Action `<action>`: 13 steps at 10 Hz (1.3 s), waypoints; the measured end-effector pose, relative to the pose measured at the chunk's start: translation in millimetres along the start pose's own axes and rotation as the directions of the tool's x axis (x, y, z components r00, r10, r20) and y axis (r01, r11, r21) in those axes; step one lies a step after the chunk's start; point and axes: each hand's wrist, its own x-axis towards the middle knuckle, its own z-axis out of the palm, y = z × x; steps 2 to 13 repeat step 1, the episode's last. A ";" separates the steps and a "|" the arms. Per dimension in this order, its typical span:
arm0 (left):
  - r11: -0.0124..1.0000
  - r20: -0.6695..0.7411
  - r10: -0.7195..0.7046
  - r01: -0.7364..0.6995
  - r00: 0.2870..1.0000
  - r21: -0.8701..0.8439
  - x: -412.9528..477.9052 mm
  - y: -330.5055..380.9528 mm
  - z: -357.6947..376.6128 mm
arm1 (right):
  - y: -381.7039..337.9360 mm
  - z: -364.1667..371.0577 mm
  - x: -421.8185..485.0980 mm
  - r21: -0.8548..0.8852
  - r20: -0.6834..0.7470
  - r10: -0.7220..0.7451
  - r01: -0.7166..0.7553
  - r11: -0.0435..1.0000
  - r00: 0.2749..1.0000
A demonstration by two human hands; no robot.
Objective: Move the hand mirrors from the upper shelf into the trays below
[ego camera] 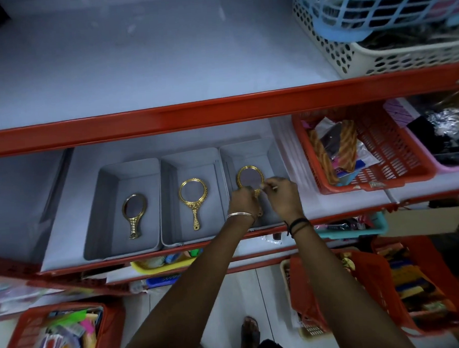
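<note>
**Operator:** Both hands are down in the right tray. Left hand [243, 200] and right hand [280, 195] are curled shut on the third mirror [249, 178], pinching it where the round head meets the handle. Its head shows past my fingers; the handle is hidden under them.

**Second:** Start from the big things. What does the upper shelf [136, 72] look like?

**Operator:** No mirror visible on it, only the baskets [376, 43] at its right end. On the lower shelf [56, 211], three grey trays sit side by side along the front edge. The left tray [103, 197] has one mirror [134, 216] lying flat, the middle tray [167, 193] another [194, 203], and the right tray [270, 155] is the one I am in.

**Second:** Which way does the mirror lie from your hands?

**Operator:** Head away from me, toward the tray's back wall, handle toward the front edge. So its long axis runs back to front, matching the other two. The head sits just beyond my fingertips, slightly nearer the left hand.

**Second:** Is it resting on the tray floor?

**Operator:** I cannot tell whether it touches. My guess is the next move is simply letting go and drawing both hands straight back along that axis, so the handle does not swing sideways into the tray wall.
</note>
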 end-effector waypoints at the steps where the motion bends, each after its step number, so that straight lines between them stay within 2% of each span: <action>1: 0.976 -0.234 0.157 -0.186 0.960 -0.110 -24.9 0.2 -33.7 | -43.8 -29.5 -20.0 0.112 -0.169 -0.218 0.239 0.965 0.961; 13: 0.976 -0.234 0.157 -0.186 0.960 -0.110 -24.9 0.2 -33.7 | -43.8 -29.5 -20.0 0.112 -0.169 -0.218 0.239 0.965 0.961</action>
